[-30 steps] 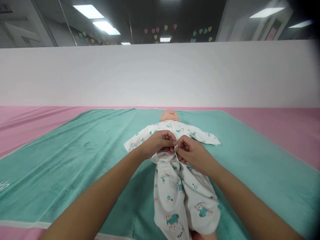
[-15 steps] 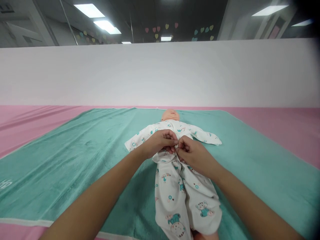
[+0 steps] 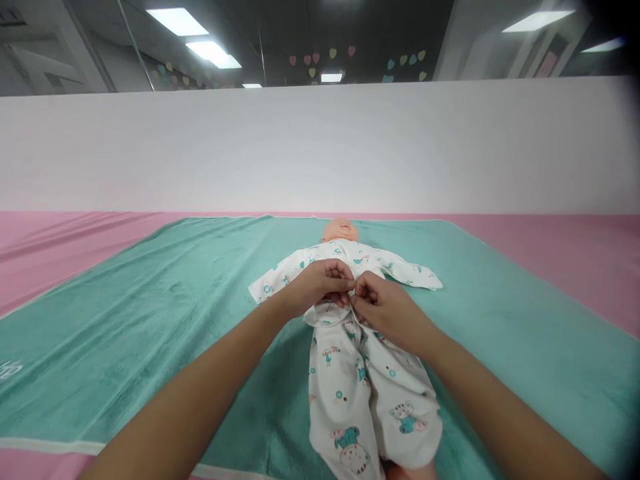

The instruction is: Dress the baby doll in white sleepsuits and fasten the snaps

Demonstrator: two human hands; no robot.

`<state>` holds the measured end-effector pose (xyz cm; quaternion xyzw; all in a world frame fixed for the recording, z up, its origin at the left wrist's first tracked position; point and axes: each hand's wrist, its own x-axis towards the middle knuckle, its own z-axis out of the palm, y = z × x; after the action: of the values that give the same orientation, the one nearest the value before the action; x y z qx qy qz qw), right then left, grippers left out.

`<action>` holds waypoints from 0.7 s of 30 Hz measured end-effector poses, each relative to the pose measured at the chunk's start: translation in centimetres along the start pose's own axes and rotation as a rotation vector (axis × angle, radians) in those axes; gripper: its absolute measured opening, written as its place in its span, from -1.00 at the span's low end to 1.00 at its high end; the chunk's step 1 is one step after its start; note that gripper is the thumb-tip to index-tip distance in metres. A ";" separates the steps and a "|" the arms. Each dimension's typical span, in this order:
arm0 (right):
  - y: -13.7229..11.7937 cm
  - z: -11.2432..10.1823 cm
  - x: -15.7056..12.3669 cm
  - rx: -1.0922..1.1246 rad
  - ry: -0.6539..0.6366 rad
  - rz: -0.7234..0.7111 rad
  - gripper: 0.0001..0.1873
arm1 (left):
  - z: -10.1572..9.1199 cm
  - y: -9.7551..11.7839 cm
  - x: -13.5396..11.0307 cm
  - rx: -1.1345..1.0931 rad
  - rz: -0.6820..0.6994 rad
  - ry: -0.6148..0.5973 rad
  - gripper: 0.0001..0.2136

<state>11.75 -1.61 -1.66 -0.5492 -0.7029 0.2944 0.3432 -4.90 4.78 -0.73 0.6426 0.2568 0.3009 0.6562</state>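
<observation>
A baby doll [image 3: 341,230] lies on its back, its head toward the wall. It wears a white printed long-sleeved top [image 3: 280,272] and matching trousers [image 3: 340,393]. Over the doll's belly, my left hand [image 3: 330,283] and my right hand [image 3: 377,300] meet with their fingertips almost touching. Both hands are closed in a pinch at the front of the top. The small piece between the fingertips is hidden, so I cannot tell whether it is a tie or a fabric edge. A bare foot end shows below the trousers.
Under the doll is a teal blanket [image 3: 175,320] with a pale edge, spread over a pink sheet [image 3: 550,267]. A low white wall [image 3: 320,147] stands behind, with dark glass and heart stickers [image 3: 333,53] above it.
Almost nothing differs. Both hands keep the same pinch over the doll's belly, and the whole view has shifted very slightly.
</observation>
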 end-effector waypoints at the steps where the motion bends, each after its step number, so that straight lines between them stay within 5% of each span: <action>1: 0.0 0.0 0.0 0.003 0.001 0.001 -0.85 | 0.0 0.0 0.0 0.001 0.002 0.001 -0.78; 21: -0.2 0.0 0.0 -0.024 0.017 -0.016 -0.86 | 0.0 0.2 0.0 0.006 -0.001 0.004 -0.78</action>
<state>11.61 -1.68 -1.49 -0.5499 -0.7079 0.2785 0.3450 -4.90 4.73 -0.55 0.6438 0.2593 0.3013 0.6538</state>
